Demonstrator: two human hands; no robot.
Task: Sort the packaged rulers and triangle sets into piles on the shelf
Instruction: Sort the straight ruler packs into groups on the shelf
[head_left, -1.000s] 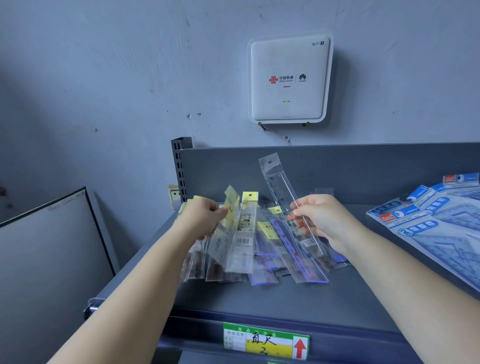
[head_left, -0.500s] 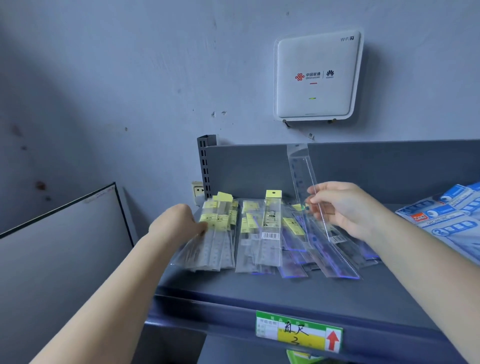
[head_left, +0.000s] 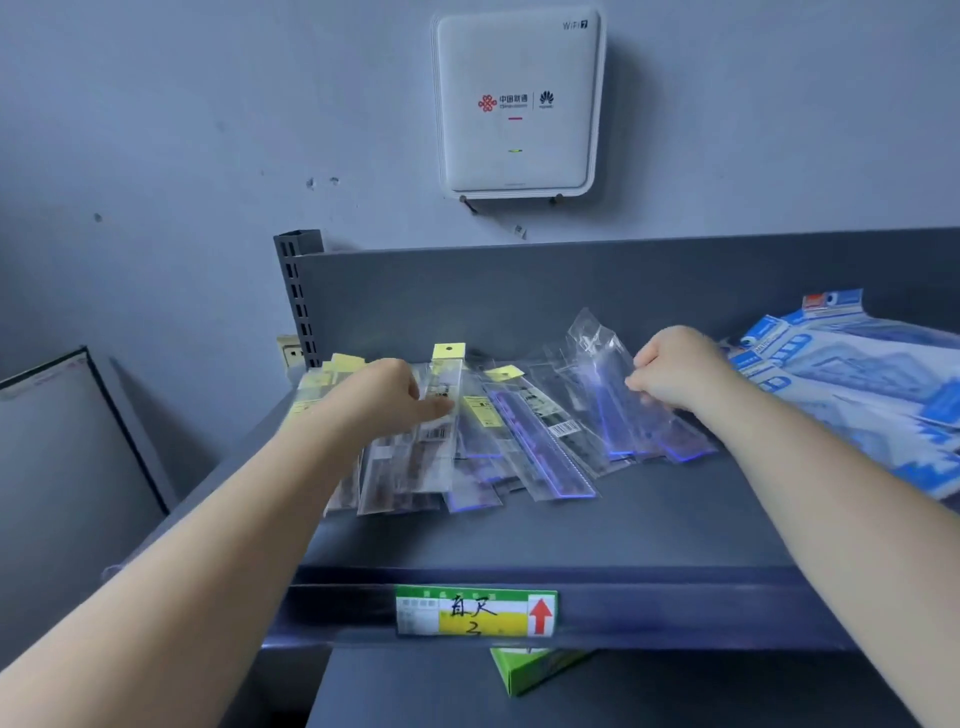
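Peeking from under the shelf's front lip, a green box (head_left: 524, 670) is mostly hidden below the handwritten price label (head_left: 475, 610). On the grey shelf (head_left: 649, 525) overlapping clear sleeves of rulers (head_left: 540, 441) blur together past counting; the left hand (head_left: 387, 397) rests flat on the yellow-tagged pile (head_left: 415, 457) with fingers extended, while the right hand (head_left: 675, 371) pinches a clear ruler packet (head_left: 608, 384). Farther right, blue triangle sets (head_left: 852, 384) run off the edge, and one white WiFi router (head_left: 517, 101) hangs on the wall.
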